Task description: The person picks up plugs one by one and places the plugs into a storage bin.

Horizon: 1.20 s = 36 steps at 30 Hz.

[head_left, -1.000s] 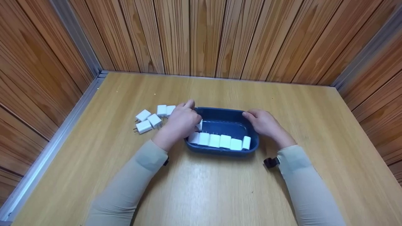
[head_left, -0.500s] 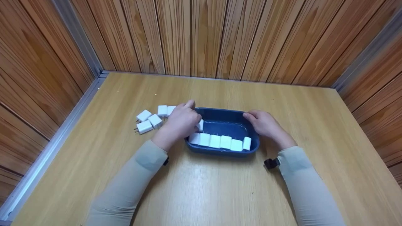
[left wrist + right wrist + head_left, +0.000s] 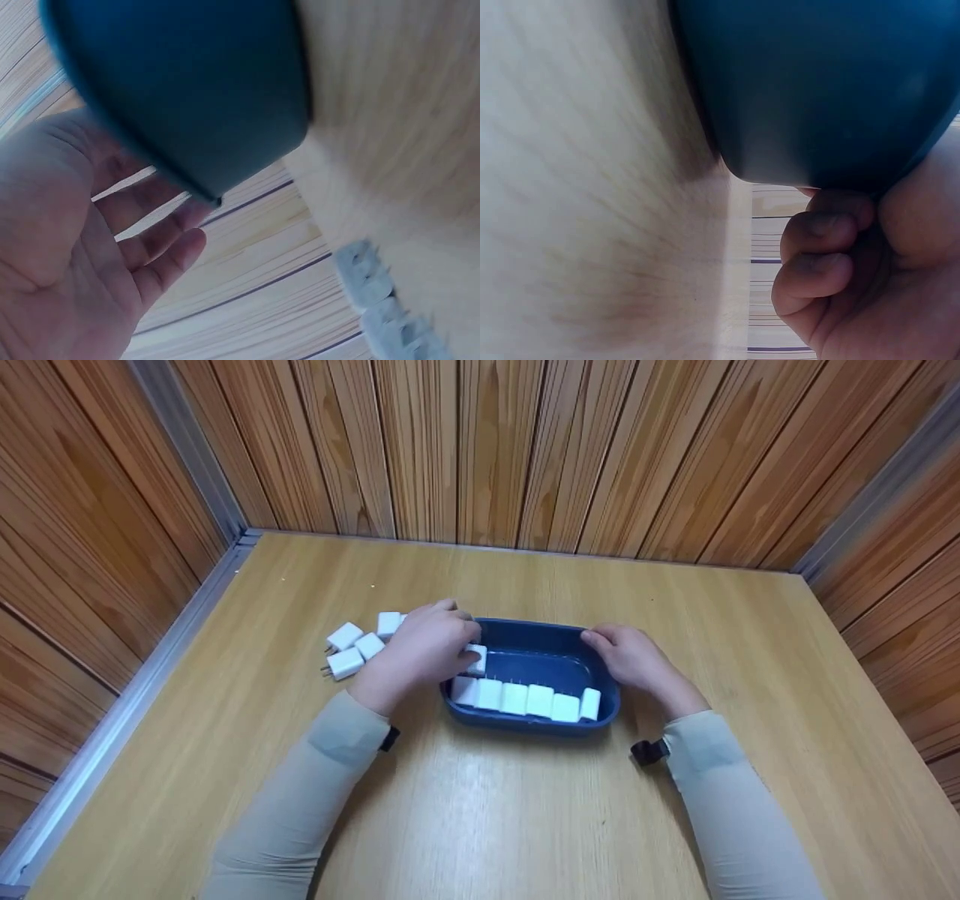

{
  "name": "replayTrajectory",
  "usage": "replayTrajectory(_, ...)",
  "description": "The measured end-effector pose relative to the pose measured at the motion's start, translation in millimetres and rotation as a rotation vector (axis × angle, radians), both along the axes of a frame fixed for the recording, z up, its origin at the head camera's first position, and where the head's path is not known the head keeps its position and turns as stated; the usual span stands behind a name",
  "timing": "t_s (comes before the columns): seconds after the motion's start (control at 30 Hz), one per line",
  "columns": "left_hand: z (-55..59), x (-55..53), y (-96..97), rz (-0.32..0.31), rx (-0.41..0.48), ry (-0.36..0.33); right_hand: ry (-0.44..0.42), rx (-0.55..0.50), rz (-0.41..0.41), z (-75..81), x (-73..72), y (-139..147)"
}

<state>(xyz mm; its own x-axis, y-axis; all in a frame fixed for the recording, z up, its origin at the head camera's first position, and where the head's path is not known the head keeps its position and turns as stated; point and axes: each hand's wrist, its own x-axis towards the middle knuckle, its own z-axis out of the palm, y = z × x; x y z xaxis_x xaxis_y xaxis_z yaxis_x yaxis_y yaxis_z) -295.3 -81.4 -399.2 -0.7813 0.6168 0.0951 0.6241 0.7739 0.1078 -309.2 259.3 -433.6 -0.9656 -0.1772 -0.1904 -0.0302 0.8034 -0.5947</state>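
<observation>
A dark blue plastic tub [image 3: 525, 727] stands on the table. Along its near side a row of several white charger plugs [image 3: 514, 699] sits with prongs pointing away. Another charger plug [image 3: 478, 661] lies in its left end, its side partly covered by my left hand [image 3: 420, 649]. That hand hangs over the left rim, thumb and forefinger apart beside this plug. In the left wrist view its other fingers [image 3: 169, 259] are loosely spread outside the tub wall. My right hand [image 3: 630, 656] grips the right end, thumb over the rim and fingers [image 3: 814, 277] curled underneath outside.
Several loose charger plugs [image 3: 346, 663] lie on the wooden table [image 3: 480, 817] left of the tub, one of them partly behind my left hand. Wood-panelled walls [image 3: 487, 457] enclose the table at the back and both sides.
My left hand has drawn slightly left and its fingers have parted, so more of the plug in the tub's left end shows. The right hand keeps its grip.
</observation>
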Motion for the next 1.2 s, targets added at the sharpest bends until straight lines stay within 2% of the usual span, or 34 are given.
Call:
replayTrajectory(0.17, 11.8, -0.6, -14.2, 0.058, 0.064, 0.008, 0.014, 0.015, 0.002, -1.3, 0.4, -0.9)
replayTrajectory(0.33, 22.4, -2.8, -26.7, 0.154, 0.100, -0.046, 0.004, 0.016, -0.005, -1.7, 0.2, -1.2)
replayTrajectory(0.53, 27.6, -5.2, -42.4, 0.218, 0.139, -0.068, -0.005, 0.008, -0.009, -1.3, -0.1, -0.4)
replayTrajectory(0.7, 27.7, -4.5, -53.9, 0.262, 0.156, -0.077, -0.015, 0.004, -0.010, -1.0, -0.4, -1.2)
replayTrajectory(0.8, 25.8, -4.6, -60.7, 0.266, 0.154, -0.076, -0.020, 0.002, -0.012, -1.3, 0.5, -1.3)
replayTrajectory(0.9, 22.4, -6.0, -69.2, 0.271, 0.148, -0.070, -0.016, 0.004, -0.011, -1.4, 0.9, -1.3)
replayTrajectory(1.2, 10.1, -10.7, -90.9, 0.336, 0.113, -0.121, 0.003, 0.012, -0.002, -1.8, 0.5, -1.4)
